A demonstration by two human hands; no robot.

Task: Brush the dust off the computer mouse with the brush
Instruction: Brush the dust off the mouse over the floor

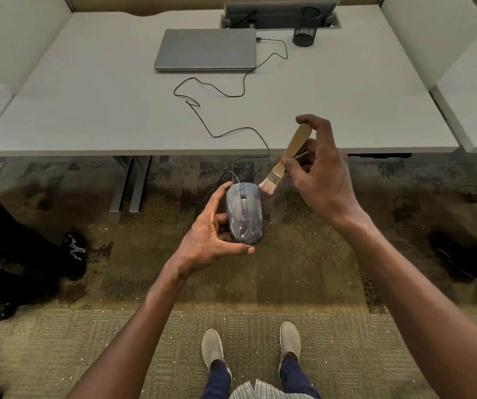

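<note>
Even soft light, edges bowed

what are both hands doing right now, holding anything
Left hand: closed around the computer mouse, held above the floor.
Right hand: closed on the brush, bristles at the mouse's front right edge.

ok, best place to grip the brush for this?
Grip the brush on its flat wooden handle, above the metal ferrule, coming from the right. It slants bristles-down toward the mouse; the right hand pinches it there, clear of the bristles.

One mouse (pixel 244 213), one brush (pixel 286 159), one laptop (pixel 205 49), one pen cup (pixel 306 27).
</note>
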